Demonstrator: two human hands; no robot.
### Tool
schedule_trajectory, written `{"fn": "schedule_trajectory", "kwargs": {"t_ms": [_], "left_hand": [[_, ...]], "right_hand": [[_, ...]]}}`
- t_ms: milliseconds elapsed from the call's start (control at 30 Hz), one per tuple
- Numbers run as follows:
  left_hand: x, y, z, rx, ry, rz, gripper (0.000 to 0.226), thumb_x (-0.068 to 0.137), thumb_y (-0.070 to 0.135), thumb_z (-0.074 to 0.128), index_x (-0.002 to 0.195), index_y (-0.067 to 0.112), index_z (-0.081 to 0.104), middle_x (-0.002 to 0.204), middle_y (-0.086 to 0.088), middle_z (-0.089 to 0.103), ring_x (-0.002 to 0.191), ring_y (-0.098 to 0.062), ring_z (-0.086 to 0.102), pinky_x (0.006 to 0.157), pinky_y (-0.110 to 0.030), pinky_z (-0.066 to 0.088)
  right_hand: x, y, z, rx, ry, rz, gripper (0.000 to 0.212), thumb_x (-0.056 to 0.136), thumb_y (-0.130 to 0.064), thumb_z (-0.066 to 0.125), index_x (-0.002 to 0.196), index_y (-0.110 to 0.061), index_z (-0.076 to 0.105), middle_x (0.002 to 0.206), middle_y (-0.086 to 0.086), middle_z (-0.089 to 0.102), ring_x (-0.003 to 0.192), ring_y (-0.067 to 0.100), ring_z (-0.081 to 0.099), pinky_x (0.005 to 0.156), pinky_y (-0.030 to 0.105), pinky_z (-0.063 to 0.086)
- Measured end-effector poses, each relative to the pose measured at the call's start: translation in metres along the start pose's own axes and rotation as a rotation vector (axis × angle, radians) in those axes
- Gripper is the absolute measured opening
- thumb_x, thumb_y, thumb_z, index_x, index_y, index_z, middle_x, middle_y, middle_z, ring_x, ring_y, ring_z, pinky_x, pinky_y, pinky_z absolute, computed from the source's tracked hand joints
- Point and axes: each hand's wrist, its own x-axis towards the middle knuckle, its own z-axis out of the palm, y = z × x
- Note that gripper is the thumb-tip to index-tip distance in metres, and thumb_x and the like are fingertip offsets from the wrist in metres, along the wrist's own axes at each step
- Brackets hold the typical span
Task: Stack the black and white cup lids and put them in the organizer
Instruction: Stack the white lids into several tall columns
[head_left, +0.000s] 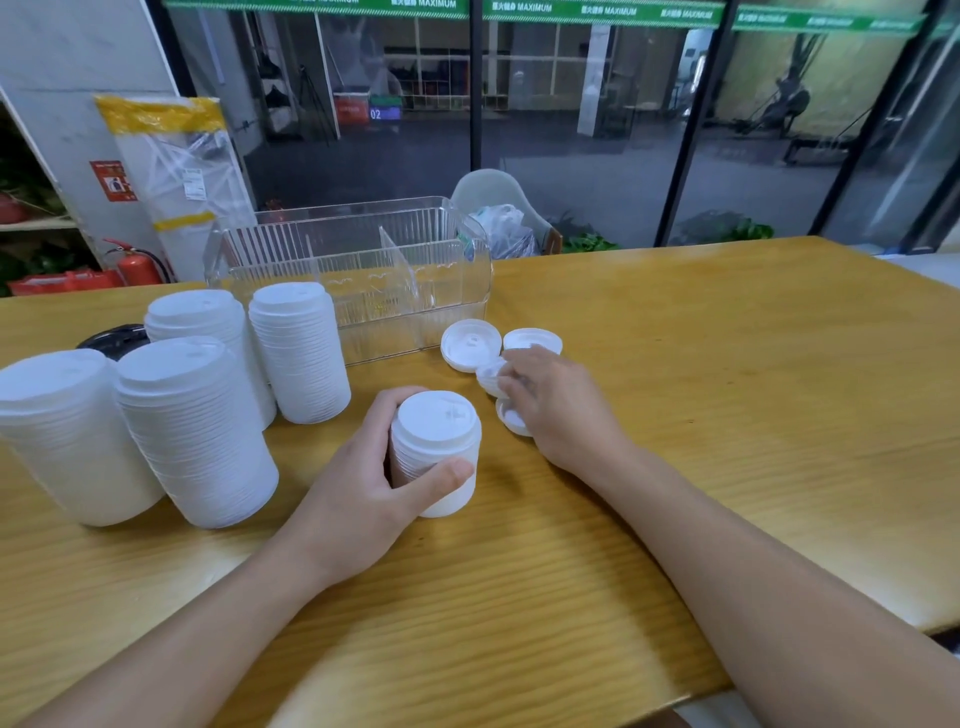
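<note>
A: What surface is the person working on?

B: A yellow wooden table (675, 415) with a strong grain, set against a glass wall with black frames (696, 130). Through the glass a dim hall shows, with a green banner along the top. A pale chair (493, 192) stands behind the table, a red fire extinguisher (136, 265) sits on the floor to the left, and a plastic-wrapped white panel with yellow tape (176, 171) leans on the wall.

A: And the lids?

B: Four tall stacks of white plastic cup lids (192, 431) stand on the left of the table, close together. A black lid (111, 338) peeks out behind them. A short stack of white lids (436, 452) stands near the middle.

A: Who holds that one?

B: The left hand (363, 488) grips it, fingers curled round the back and the thumb pressed across the front.

A: The other hand?

B: The right hand (550, 405) reaches over a few loose white lids (470, 345) lying just in front of the organizer, its fingertips bent down onto one small lid. Motion blur hides whether they pinch it or only touch it.

A: Where is the organizer?

B: The clear plastic ribbed organizer (358, 270) with upright dividers stands at the far edge of the table, behind the stacks. No lids show inside it.
</note>
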Motion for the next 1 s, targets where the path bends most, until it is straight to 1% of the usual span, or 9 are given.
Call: {"fn": "schedule_trajectory", "kwargs": {"t_ms": [100,167,433,533,600,633,700,800,1000], "left_hand": [[0.001,0.001,0.000,-0.001,0.000,0.005,0.061,0.090,0.048,0.083,0.141,0.039,0.053,0.128,0.026,0.070,0.121,0.003,0.066,0.088,-0.005,0.046],[0.001,0.000,0.000,-0.006,-0.006,0.002,0.061,0.089,0.048,0.084,0.141,0.039,0.053,0.128,0.025,0.070,0.121,0.001,0.066,0.089,-0.007,0.047],[0.004,-0.004,-0.002,0.003,-0.014,0.000,0.064,0.088,0.048,0.084,0.143,0.037,0.053,0.129,0.023,0.070,0.121,0.000,0.066,0.091,-0.008,0.048],[0.005,-0.004,-0.001,0.007,-0.020,0.003,0.065,0.088,0.049,0.084,0.144,0.036,0.053,0.131,0.021,0.070,0.123,-0.003,0.066,0.092,-0.010,0.049],[0.005,-0.005,-0.002,0.010,-0.022,-0.003,0.065,0.088,0.049,0.085,0.144,0.038,0.054,0.131,0.021,0.070,0.123,-0.003,0.066,0.093,-0.013,0.050],[0.006,-0.005,-0.002,0.006,-0.023,-0.006,0.065,0.088,0.049,0.085,0.144,0.038,0.054,0.131,0.021,0.070,0.123,-0.004,0.066,0.094,-0.016,0.052],[0.006,-0.006,-0.002,-0.010,-0.025,-0.017,0.067,0.088,0.049,0.087,0.144,0.038,0.054,0.132,0.017,0.070,0.123,-0.008,0.067,0.097,-0.025,0.053],[0.006,-0.009,-0.003,-0.025,-0.029,-0.021,0.070,0.088,0.053,0.090,0.146,0.039,0.053,0.135,0.015,0.070,0.126,-0.011,0.068,0.103,-0.038,0.056],[0.004,-0.008,-0.004,-0.046,-0.062,-0.005,0.074,0.086,0.050,0.088,0.150,0.040,0.052,0.141,0.013,0.069,0.133,-0.014,0.066,0.109,-0.047,0.056]], "right_hand": [[0.015,-0.007,0.004,-0.057,0.005,-0.057,0.019,0.107,-0.024,0.065,0.095,-0.020,0.079,0.122,-0.011,0.077,0.147,0.016,0.047,0.126,0.039,0.015],[0.024,-0.011,0.005,-0.034,0.036,-0.073,0.014,0.104,-0.032,0.069,0.098,-0.025,0.080,0.112,-0.017,0.075,0.144,0.008,0.046,0.128,0.042,0.010],[0.015,-0.015,0.011,0.136,0.034,-0.023,0.009,0.098,-0.032,0.078,0.091,-0.027,0.081,0.095,-0.013,0.077,0.106,0.002,0.056,0.110,0.035,0.036],[0.009,-0.015,0.002,0.380,-0.012,0.072,0.007,0.098,-0.026,0.078,0.092,-0.026,0.081,0.097,0.001,0.080,0.084,0.009,0.069,0.082,0.029,0.057],[0.007,-0.016,-0.007,0.462,-0.005,0.061,0.007,0.100,-0.024,0.078,0.095,-0.024,0.082,0.102,0.001,0.081,0.075,0.006,0.066,0.067,0.019,0.049],[0.007,-0.016,-0.011,0.493,0.022,0.046,0.007,0.101,-0.023,0.077,0.097,-0.022,0.083,0.103,-0.003,0.081,0.081,0.005,0.068,0.072,0.019,0.049],[0.008,-0.016,-0.019,0.649,0.080,0.045,0.007,0.102,-0.019,0.076,0.100,-0.014,0.082,0.101,0.001,0.081,0.096,0.016,0.074,0.085,0.033,0.059],[0.007,-0.018,-0.023,0.896,0.094,0.151,0.012,0.105,-0.017,0.072,0.105,-0.008,0.079,0.102,0.018,0.080,0.093,0.029,0.075,0.090,0.050,0.062],[0.006,-0.024,-0.015,1.142,-0.085,0.310,0.013,0.107,-0.016,0.068,0.105,-0.004,0.072,0.095,0.020,0.071,0.086,0.032,0.064,0.082,0.042,0.059]]}}
